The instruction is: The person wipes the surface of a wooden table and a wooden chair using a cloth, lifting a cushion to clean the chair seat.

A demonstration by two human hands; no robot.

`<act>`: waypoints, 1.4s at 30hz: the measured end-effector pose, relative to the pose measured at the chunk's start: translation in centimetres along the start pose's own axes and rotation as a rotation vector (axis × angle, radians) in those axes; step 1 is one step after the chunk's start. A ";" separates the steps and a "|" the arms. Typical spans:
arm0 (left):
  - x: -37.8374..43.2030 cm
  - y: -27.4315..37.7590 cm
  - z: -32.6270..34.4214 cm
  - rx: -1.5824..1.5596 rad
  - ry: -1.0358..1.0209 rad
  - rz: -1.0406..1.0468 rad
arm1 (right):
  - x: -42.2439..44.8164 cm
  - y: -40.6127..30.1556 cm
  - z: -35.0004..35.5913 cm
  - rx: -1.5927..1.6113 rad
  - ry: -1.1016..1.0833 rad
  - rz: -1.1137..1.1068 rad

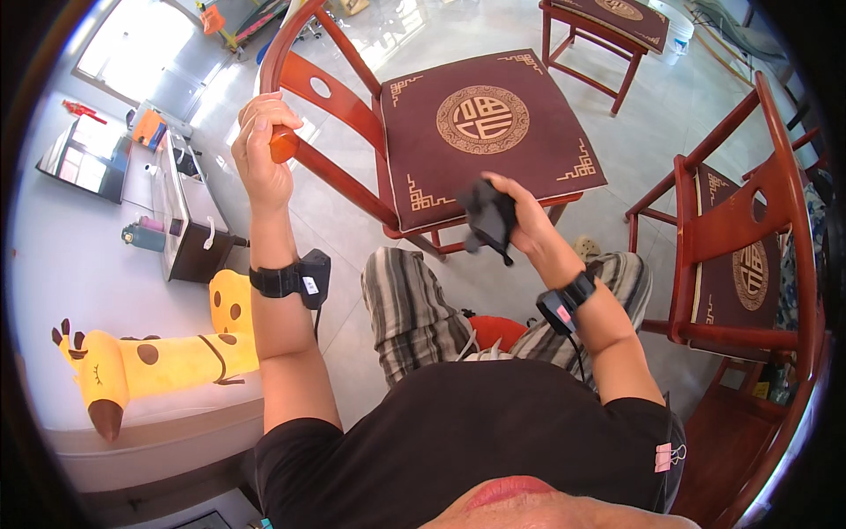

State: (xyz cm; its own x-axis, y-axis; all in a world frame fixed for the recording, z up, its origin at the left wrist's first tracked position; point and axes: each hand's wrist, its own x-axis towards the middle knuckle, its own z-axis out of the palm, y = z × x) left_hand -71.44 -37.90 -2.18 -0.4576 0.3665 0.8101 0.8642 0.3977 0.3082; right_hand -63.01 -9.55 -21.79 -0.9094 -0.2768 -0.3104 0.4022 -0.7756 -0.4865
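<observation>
My left hand grips the rounded end of the top rail of a red-brown wooden chair. On that chair's seat lies a square maroon cushion with a round gold emblem and gold corner patterns. My right hand holds a crumpled dark grey cloth by the cushion's near edge; whether the cloth touches the cushion cannot be told. Each wrist wears a black strap with a small box on it. The chair is tipped in my view, with its backrest towards the left.
A matching chair stands close on the right, another cushioned seat farther back. At left are a yellow giraffe plush on a ledge, a cabinet and a teal bottle. A white bucket stands at the back right.
</observation>
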 end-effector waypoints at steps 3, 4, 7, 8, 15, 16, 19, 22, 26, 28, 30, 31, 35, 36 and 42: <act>-0.1 0.1 0.2 0.008 0.040 -0.027 | 3.0 0.4 7.2 0.002 -0.223 -0.143; -0.3 0.0 0.2 0.007 0.034 -0.034 | 4.1 0.5 10.1 0.026 -0.314 -0.181; 0.1 0.3 0.6 0.006 0.044 -0.022 | 6.8 1.0 18.3 -0.090 -0.416 -0.467; -0.2 0.3 0.4 0.003 0.058 -0.034 | 7.0 1.9 20.1 -0.218 -0.447 -0.474; -0.9 -0.3 0.5 -0.026 0.176 0.010 | 6.6 7.3 17.6 -0.771 -0.382 -0.840; -0.9 -0.3 0.4 -0.019 0.178 0.019 | 6.6 8.1 16.5 -0.773 -0.385 -0.803; -0.5 0.0 0.8 -0.004 0.167 0.027 | 7.7 10.0 12.7 -0.782 -0.315 -0.746; -0.6 -0.1 0.7 -0.027 0.146 -0.005 | 9.2 11.7 8.3 -0.804 -0.303 -0.507; -0.2 0.4 0.7 0.030 0.214 -0.008 | 12.3 13.3 6.0 -0.810 -0.179 -0.467; -0.1 0.5 0.7 0.019 0.220 -0.016 | 14.4 12.1 7.3 -0.854 -0.035 -0.590; -0.4 0.5 0.4 0.008 0.234 -0.027 | 15.7 9.3 10.4 -0.654 0.014 -0.580; -0.4 0.5 0.5 0.008 0.253 -0.024 | 15.6 6.7 13.0 -0.593 0.010 -0.635; -0.5 0.4 0.7 0.005 0.308 -0.017 | 18.1 -0.3 22.8 -0.404 -0.231 -0.855; -0.8 0.4 0.6 0.018 0.312 -0.018 | 18.9 -0.5 24.5 -0.544 -0.225 -1.024; -0.5 0.2 1.2 0.051 0.307 -0.028 | 24.9 2.3 25.3 -0.789 -0.111 -1.232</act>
State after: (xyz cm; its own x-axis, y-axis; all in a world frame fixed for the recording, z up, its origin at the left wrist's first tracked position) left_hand -71.28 -36.96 -3.15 -0.3894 0.0867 0.9170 0.8372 0.4484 0.3131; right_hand -87.37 -32.60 -9.93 -0.7022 0.2466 0.6679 -0.6981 -0.0540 -0.7140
